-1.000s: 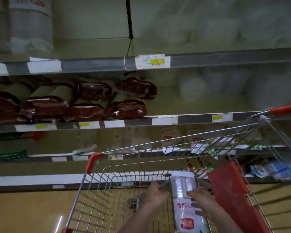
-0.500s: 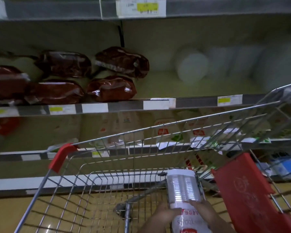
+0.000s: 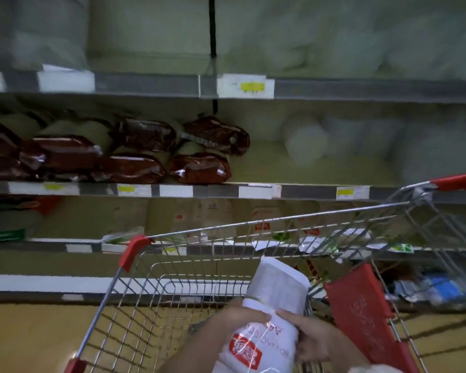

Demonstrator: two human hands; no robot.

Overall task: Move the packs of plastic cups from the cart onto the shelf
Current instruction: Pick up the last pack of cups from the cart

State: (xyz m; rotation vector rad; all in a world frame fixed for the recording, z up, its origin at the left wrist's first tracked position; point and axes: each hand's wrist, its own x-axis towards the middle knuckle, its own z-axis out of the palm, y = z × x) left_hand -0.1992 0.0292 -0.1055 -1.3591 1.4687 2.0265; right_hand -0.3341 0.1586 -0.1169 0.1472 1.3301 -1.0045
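Between us and the shelf [image 3: 253, 190] with its dark red packets [image 3: 199, 168] stands the wire cart [image 3: 135, 300]. Over it, our left hand [image 3: 240, 317] and right hand [image 3: 311, 336] each grip, fingers wrapped, the cup pack [image 3: 269, 313], tilted up.

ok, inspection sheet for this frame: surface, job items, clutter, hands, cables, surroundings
Surface: middle shelf, bare stretch right of the dark red packs.
Job's things: pack of plastic cups, tilted, above the cart basket.
Clutter: blurred white packs further right on that shelf; red child-seat flap in the cart.
Grippers: left hand and right hand both grip the pack.
Cables: nothing seen.
Surroundings: price labels on shelf edges; lower shelves stocked, blurred.
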